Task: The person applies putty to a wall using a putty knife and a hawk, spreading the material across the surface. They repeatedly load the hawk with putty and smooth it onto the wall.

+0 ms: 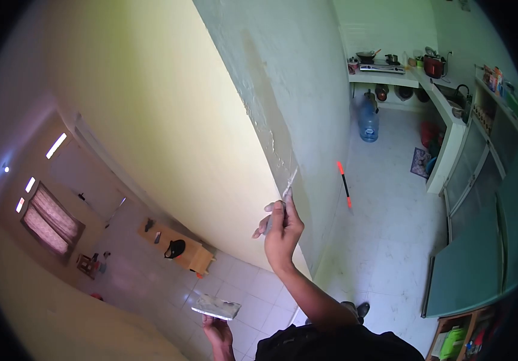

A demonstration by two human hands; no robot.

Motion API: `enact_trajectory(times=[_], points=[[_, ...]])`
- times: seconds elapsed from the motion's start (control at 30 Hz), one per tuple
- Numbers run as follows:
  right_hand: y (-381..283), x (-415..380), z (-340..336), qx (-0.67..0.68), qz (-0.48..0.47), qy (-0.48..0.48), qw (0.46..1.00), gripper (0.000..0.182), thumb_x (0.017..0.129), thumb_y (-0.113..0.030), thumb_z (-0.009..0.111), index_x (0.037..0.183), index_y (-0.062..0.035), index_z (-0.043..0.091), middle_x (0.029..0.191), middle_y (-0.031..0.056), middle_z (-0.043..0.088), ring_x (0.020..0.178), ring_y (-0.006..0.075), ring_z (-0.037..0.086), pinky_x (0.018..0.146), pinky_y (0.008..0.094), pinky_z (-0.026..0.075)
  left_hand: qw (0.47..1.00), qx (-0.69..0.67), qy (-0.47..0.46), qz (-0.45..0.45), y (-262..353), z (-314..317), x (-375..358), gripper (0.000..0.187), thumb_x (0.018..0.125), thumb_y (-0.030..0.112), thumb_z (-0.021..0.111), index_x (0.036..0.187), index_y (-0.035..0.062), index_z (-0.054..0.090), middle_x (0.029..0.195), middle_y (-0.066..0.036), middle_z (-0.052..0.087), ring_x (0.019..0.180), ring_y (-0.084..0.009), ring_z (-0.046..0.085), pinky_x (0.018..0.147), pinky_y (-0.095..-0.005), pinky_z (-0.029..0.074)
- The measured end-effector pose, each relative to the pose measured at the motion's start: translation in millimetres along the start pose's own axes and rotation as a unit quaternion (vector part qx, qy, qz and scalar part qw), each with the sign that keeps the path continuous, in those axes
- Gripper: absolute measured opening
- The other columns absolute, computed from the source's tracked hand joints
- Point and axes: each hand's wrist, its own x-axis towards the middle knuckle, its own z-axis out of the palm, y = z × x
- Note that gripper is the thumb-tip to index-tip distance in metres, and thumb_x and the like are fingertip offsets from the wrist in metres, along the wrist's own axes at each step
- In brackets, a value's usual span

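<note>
My right hand (283, 231) is closed round a putty knife (291, 182), its blade against the grey wall face (289, 90) close to the corner edge. Rough whitish filler (269, 141) and a darker damp-looking strip run along that edge above the blade. The other face of the corner is a cream wall (150, 108). Lower down, my left hand (217, 331) grips from below a flat board (217, 307) smeared with pale paste; its fingers are partly hidden under the board.
A wooden bench (180, 248) with a black cap stands on the tiled floor at left. An orange-and-black stick (345, 185) lies on the floor at right. Beyond are a blue water bottle (368, 119), a kitchen counter (385, 78) and a green cabinet (469, 259).
</note>
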Motion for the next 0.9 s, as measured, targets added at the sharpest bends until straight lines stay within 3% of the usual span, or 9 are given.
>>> enact_trajectory(times=[0.13,0.23,0.47,0.5,0.6,0.63,0.73,0.87,0.9], points=[[15.5,23.5,2.5,0.001,0.044,0.045,0.998,0.040,0.108,-0.012,0.044,0.144,0.0043,0.046,0.092,0.0077,0.055,0.054,0.0110,0.052,0.046,0.0329,0.055,0.999,0.005,0.035,-0.003,6.0,3.6,-5.4,0.042,0.099,0.016,0.054,0.140,0.0051,0.052,0.129,-0.011,0.064,0.114,-0.0287,0.064,0.097,-0.0451,0.054],[18.9,35.3,13.4,0.034,0.052,0.026,0.998,0.030,0.107,-0.012,0.045,0.129,0.0061,0.053,0.090,0.0074,0.054,0.054,0.0113,0.052,0.046,0.0338,0.056,0.999,0.001,0.041,0.010,4.3,-4.2,-11.0,0.042,0.099,0.016,0.055,0.140,0.0059,0.052,0.129,-0.010,0.064,0.114,-0.0280,0.064,0.097,-0.0448,0.054],[-17.3,52.2,56.6,0.065,-0.008,-0.022,0.998,0.025,0.106,-0.009,0.042,0.122,0.0086,0.049,0.089,0.0059,0.048,0.054,0.0105,0.055,0.046,0.0329,0.058,0.998,-0.009,0.047,0.033,8.8,-12.4,-13.2,0.041,0.097,0.013,0.054,0.138,0.0066,0.053,0.127,-0.009,0.064,0.115,-0.0263,0.064,0.098,-0.0425,0.054],[-25.5,53.5,65.5,0.070,-0.023,-0.013,0.997,0.020,0.107,-0.012,0.044,0.107,0.0056,0.054,0.086,0.0063,0.050,0.053,0.0115,0.052,0.044,0.0348,0.056,0.998,-0.014,0.047,0.033,9.5,-15.4,-12.9,0.041,0.098,0.013,0.054,0.138,0.0065,0.053,0.127,-0.009,0.064,0.114,-0.0259,0.064,0.098,-0.0419,0.054],[-45.6,61.1,78.5,0.061,-0.045,-0.042,0.996,0.023,0.107,-0.012,0.044,0.110,0.0078,0.055,0.085,0.0064,0.050,0.052,0.0115,0.052,0.044,0.0347,0.056,0.998,-0.022,0.049,0.036,9.0,-19.2,-12.9,0.041,0.098,0.013,0.053,0.139,0.0061,0.052,0.127,-0.010,0.064,0.114,-0.0249,0.064,0.097,-0.0406,0.054],[-49.4,62.3,82.2,0.048,-0.061,-0.048,0.996,0.033,0.106,-0.010,0.043,0.130,0.0122,0.052,0.084,0.0065,0.051,0.051,0.0110,0.052,0.043,0.0333,0.056,0.998,-0.021,0.052,0.036,9.1,-18.2,-13.8,0.042,0.098,0.013,0.053,0.140,0.0059,0.051,0.127,-0.010,0.064,0.114,-0.0247,0.064,0.097,-0.0405,0.054],[-63.2,66.4,92.7,0.001,-0.076,-0.090,0.993,0.055,0.105,-0.005,0.042,0.156,0.0056,0.023,0.084,0.0045,0.047,0.049,0.0094,0.052,0.044,0.0301,0.055,0.997,-0.012,0.057,0.042,10.2,-10.5,-12.0,0.045,0.099,0.012,0.052,0.143,0.0054,0.049,0.129,-0.010,0.064,0.116,-0.0248,0.064,0.097,-0.0407,0.054],[-85.6,60.6,111.0,-0.068,-0.111,-0.124,0.984,0.054,0.103,-0.004,0.045,0.151,0.0146,0.027,0.067,0.0038,0.049,0.046,0.0121,0.048,0.045,0.0304,0.049,0.998,-0.018,0.050,0.041,10.3,-12.3,-11.0,0.049,0.099,0.012,0.051,0.146,0.0048,0.045,0.130,-0.011,0.063,0.117,-0.0254,0.063,0.098,-0.0406,0.054],[-81.6,61.1,114.9,-0.097,-0.172,-0.122,0.973,0.053,0.104,-0.003,0.045,0.151,0.0131,0.029,0.066,0.0028,0.048,0.046,0.0104,0.048,0.044,0.0296,0.049,0.997,-0.012,0.058,0.042,11.9,-8.7,-11.6,0.047,0.098,0.013,0.050,0.144,0.0043,0.047,0.129,-0.011,0.063,0.116,-0.0242,0.063,0.099,-0.0403,0.054]])
